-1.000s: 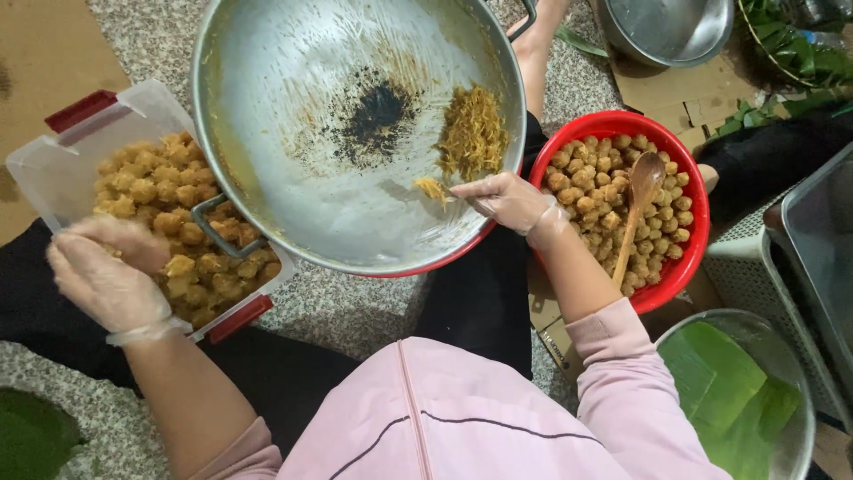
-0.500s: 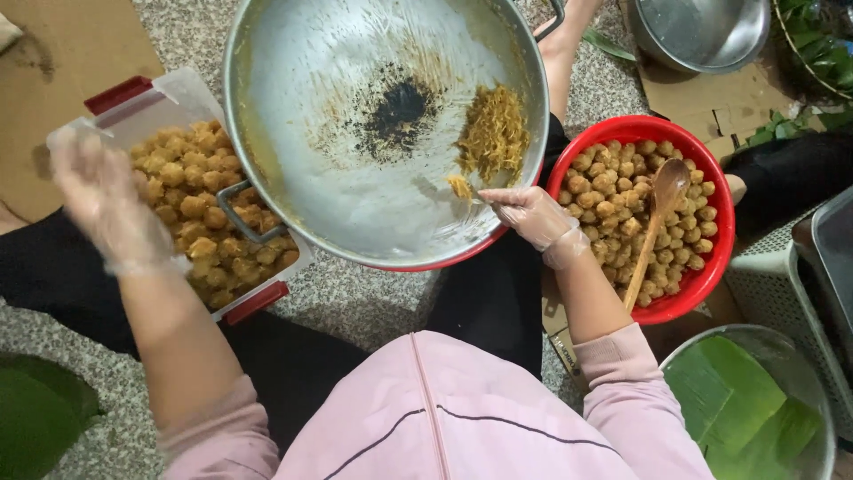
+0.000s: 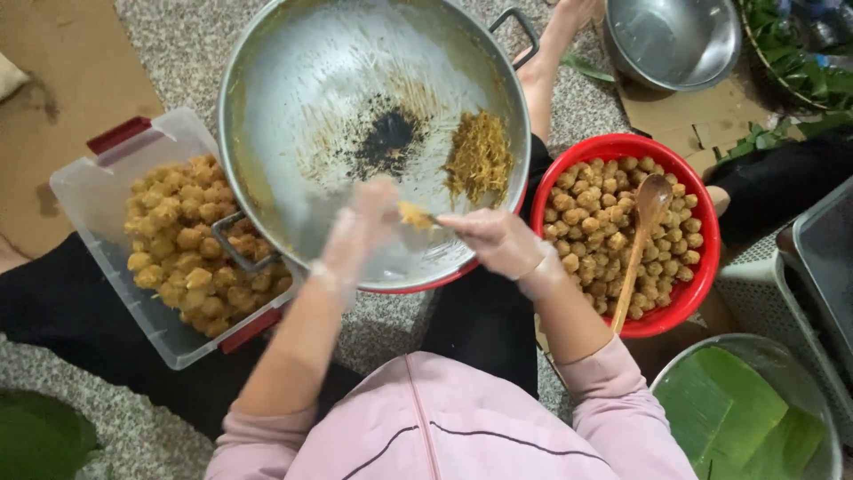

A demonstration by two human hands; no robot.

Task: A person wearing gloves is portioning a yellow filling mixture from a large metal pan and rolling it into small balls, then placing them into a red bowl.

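1. Seated on the speckled floor (image 3: 160, 427), a person in a pink top works over a large steel wok (image 3: 293, 116), both hands in thin clear gloves.
2. The left hand (image 3: 360, 231), blurred in motion, has swung from the clear plastic tub of fried balls (image 3: 191, 240) at nine o'clock to the wok's near rim; half a second ago it hung above that tub. Its fingers look loosely spread, and whether it holds anything cannot be told.
3. The right hand (image 3: 498, 240) is curled, pinching a small lump of yellow shredded filling (image 3: 413, 213) at its fingertips, just beside the left hand.
4. The main heap of shredded filling (image 3: 480, 156) lies in the wok at one o'clock of the hands, beside a dark patch of ground pepper (image 3: 386, 142).
5. At three o'clock, a red bowl of raw balls (image 3: 693, 284) carries a wooden spoon (image 3: 640, 240).
6. With both hands now meeting at the lump, a fresh ball appears to be under way.
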